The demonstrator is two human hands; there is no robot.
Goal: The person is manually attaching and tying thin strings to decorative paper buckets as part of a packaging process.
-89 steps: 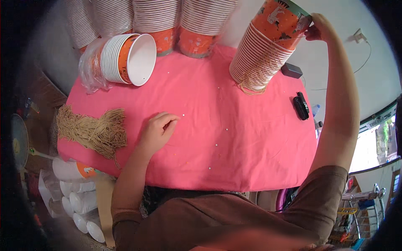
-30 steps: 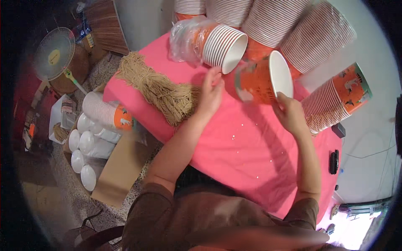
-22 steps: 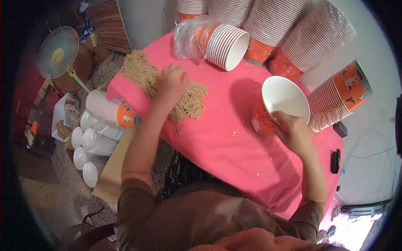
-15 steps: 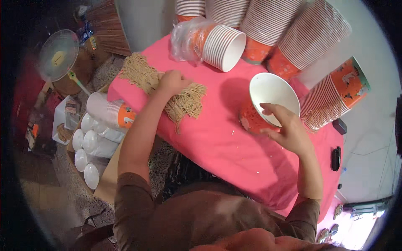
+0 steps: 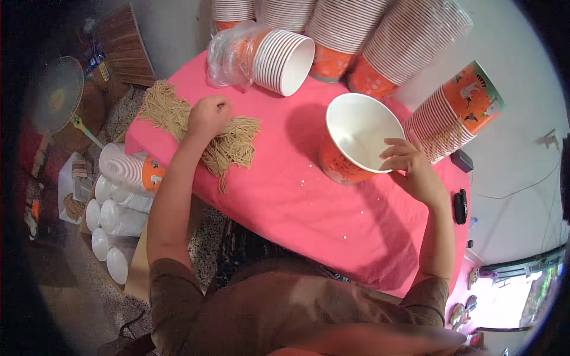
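My left hand is a closed fist over the middle of a bundle of tan noodle-like strands, which spreads out on both sides of it across the pink cloth. The palm side is hidden, with the fingers curled in on the strands. On the right, a wide paper bucket, white inside and orange outside, stands slightly tilted on the cloth. My right hand grips its near right rim, fingers reaching over into the opening and thumb low outside. Nothing shows inside the visible part of the bucket.
Nested bucket stacks line the table's far side. A plastic-wrapped stack lies sideways, and another stack leans at right. A black object rests near the right edge. White-wrapped cups fill a carton at lower left. Small white crumbs dot the cloth.
The whole view has shifted, so most things sit further left. My right hand's fingers have closed onto the bucket's rim, having been looser there before. My left hand stays over the strands.
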